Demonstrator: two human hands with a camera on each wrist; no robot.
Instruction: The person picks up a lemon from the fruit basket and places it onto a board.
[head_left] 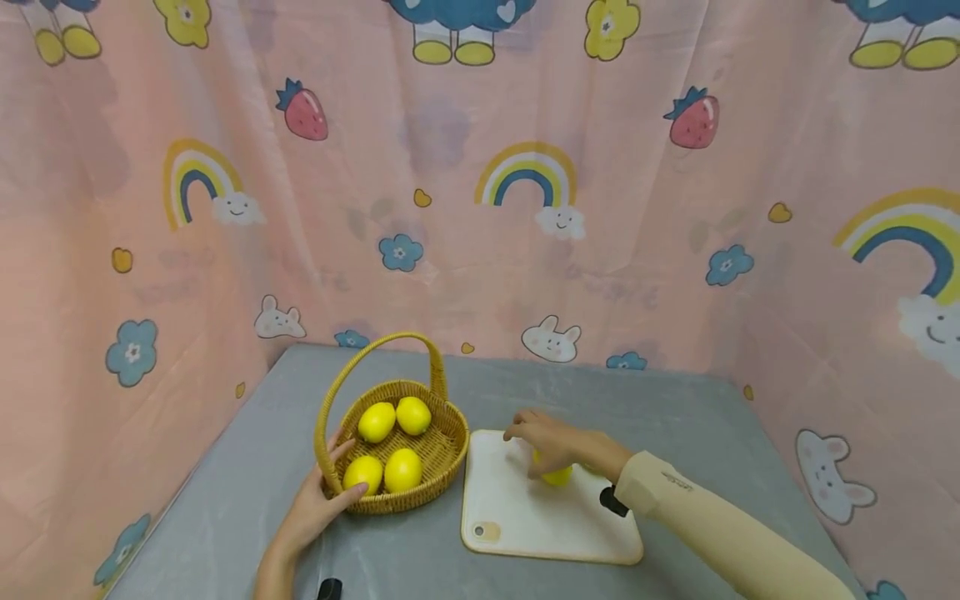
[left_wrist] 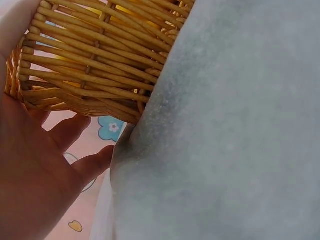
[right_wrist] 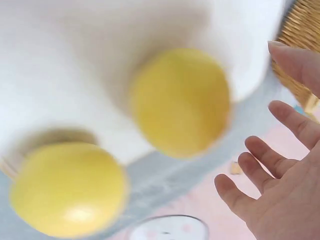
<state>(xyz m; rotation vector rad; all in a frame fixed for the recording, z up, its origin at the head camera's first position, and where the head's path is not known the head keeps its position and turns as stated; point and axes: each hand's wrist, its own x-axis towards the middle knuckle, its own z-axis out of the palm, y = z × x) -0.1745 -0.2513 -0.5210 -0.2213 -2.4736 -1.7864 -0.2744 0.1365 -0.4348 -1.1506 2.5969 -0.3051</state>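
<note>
A yellow wicker basket [head_left: 450, 462] with a tall arched handle stands left of centre on the table, holding several lemons [head_left: 403, 471]. My left hand [head_left: 307, 510] grips its near left side, thumb over the rim and fingers by the handle's foot. From the left wrist view, that hand lies along the basket's woven wall [left_wrist: 95, 55]. Over the white cutting board [head_left: 525, 521] hovers my right hand [head_left: 553, 440], fingers spread and loosely bent, with nothing held. Two lemons lie on the board in the right wrist view, one nearer the fingers [right_wrist: 182, 102] and another [right_wrist: 70, 190] farther off.
The board lies just right of the basket on a grey-covered table [head_left: 390, 558]. A pink patterned curtain [head_left: 465, 275] rises behind the table and along its sides. My right forearm, in a beige sleeve [head_left: 720, 517], crosses over the board's right edge.
</note>
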